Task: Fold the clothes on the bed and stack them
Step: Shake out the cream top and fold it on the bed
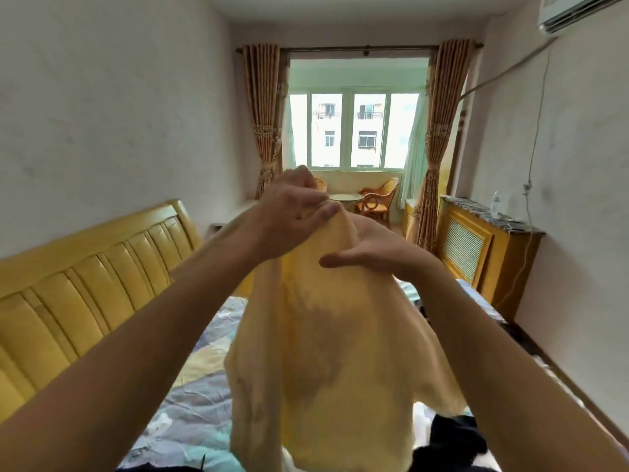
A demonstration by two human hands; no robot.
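Note:
A pale yellow garment (326, 352) hangs in the air in front of me, held up at its top edge. My left hand (292, 202) pinches that top edge between thumb and fingers. My right hand (371, 250) is just to the right and lower, thumb stretched out on the near side of the cloth and the fingers hidden behind it. The garment drapes down over the bed (197, 396), which has a patterned blue and grey cover. Black and white clothes (452, 441) lie on the bed at the lower right, partly hidden by the garment.
A yellow padded headboard (85, 301) runs along the left. A wooden radiator cabinet (476, 250) with a bottle (496, 204) stands by the right wall. Wicker chairs and a small table (374, 199) stand by the far window between curtains.

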